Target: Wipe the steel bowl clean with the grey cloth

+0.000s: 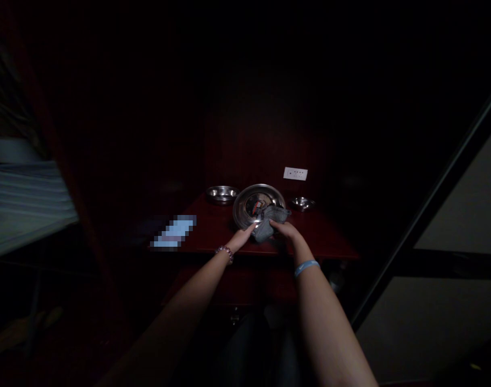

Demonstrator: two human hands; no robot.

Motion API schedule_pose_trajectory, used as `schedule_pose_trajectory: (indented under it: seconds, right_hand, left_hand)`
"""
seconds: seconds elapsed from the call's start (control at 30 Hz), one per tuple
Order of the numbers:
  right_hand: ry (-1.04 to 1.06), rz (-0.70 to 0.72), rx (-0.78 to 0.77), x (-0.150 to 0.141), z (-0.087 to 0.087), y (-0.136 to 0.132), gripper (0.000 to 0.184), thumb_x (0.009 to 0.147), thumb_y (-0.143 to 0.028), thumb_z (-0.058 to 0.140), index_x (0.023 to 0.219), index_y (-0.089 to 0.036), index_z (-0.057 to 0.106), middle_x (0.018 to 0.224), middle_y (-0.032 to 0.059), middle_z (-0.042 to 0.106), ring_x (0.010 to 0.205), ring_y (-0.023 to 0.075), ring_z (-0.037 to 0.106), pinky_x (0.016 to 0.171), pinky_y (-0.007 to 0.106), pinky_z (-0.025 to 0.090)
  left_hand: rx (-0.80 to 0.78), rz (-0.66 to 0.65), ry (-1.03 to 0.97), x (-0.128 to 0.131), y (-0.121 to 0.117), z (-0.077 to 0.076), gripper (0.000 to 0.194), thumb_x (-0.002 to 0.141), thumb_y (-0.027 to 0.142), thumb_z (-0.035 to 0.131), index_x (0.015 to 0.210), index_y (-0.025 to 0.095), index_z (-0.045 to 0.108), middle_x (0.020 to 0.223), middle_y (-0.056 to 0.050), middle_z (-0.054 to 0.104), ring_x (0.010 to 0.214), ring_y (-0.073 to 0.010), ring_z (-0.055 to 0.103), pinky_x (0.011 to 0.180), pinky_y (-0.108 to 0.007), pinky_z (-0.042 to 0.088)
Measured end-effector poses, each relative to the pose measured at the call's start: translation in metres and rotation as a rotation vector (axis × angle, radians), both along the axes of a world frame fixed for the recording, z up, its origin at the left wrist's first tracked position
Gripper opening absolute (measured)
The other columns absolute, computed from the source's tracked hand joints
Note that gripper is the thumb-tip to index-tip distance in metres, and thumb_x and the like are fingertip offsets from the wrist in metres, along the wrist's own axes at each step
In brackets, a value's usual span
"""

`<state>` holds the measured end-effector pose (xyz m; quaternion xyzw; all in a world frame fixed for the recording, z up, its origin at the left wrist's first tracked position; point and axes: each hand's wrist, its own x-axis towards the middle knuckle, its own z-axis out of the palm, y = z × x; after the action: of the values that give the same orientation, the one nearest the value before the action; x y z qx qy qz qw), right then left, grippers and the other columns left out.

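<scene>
A round shiny metal basin [242,207] is tilted up above the dark red desk [213,236], its inside facing me. My left hand [244,237] grips its lower left rim, thumb on the near side. A grey cloth [265,230] lies over the lower right of the basin. My right hand [284,230] pinches the cloth against the rim there. The fingers behind the basin and cloth are hidden. A small patch of orange and white shows in the basin's middle; I cannot tell whether it is a label or a reflection.
Behind to the left stands another metal basin [222,194]; a smaller metal bowl [302,203] sits at the right. A white socket panel [296,173] is on the back wall. A pixelated bright rectangle [175,232] lies at the desk's left edge. Surroundings are very dark.
</scene>
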<state>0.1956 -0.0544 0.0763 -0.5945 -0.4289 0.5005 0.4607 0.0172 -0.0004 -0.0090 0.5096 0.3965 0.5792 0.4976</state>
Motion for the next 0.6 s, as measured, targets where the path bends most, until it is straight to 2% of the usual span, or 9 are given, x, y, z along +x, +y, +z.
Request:
schedule_pose_trajectory:
  seconds: [0.1,0.33,0.47,0.6]
  right_hand:
    - [0.002,0.022,0.003,0.001,-0.001,-0.001,0.018,0.091,-0.026,0.077,0.096,-0.01,0.07,0.091,0.0122,0.078,0.073,0.0174,0.073,0.062,0.025,0.062]
    - [-0.079,-0.014,0.026,0.008,-0.004,0.001,0.02,0.085,-0.024,0.082,0.097,-0.01,0.073,0.089,0.0116,0.079,0.073,0.0196,0.074,0.063,0.029,0.064]
    - [-0.164,-0.047,0.059,0.016,-0.007,0.005,0.023,0.081,-0.025,0.084,0.097,-0.01,0.075,0.092,0.0127,0.079,0.085,0.0239,0.077,0.072,0.031,0.064]
    - [-0.284,-0.06,0.102,0.027,-0.01,0.006,0.031,0.077,-0.031,0.085,0.101,-0.013,0.078,0.099,0.0123,0.081,0.101,0.0281,0.076,0.083,0.032,0.062]
  left_hand:
    - [-0.033,-0.022,0.043,-0.001,0.002,0.001,0.021,0.08,0.035,0.078,0.094,0.019,0.08,0.112,-0.011,0.081,0.125,-0.0319,0.067,0.121,-0.044,0.036]
    - [0.001,-0.026,0.04,-0.001,0.008,-0.005,0.016,0.077,0.032,0.078,0.088,0.021,0.08,0.101,-0.009,0.082,0.117,-0.0321,0.071,0.119,-0.047,0.041]
    - [0.019,-0.021,0.03,-0.002,0.015,-0.011,0.015,0.075,0.031,0.076,0.088,0.024,0.08,0.099,-0.006,0.082,0.116,-0.031,0.072,0.119,-0.046,0.042]
    - [0.022,-0.018,0.032,-0.002,0.014,-0.01,0.012,0.076,0.028,0.075,0.085,0.024,0.08,0.098,-0.005,0.082,0.114,-0.0312,0.072,0.118,-0.047,0.044]
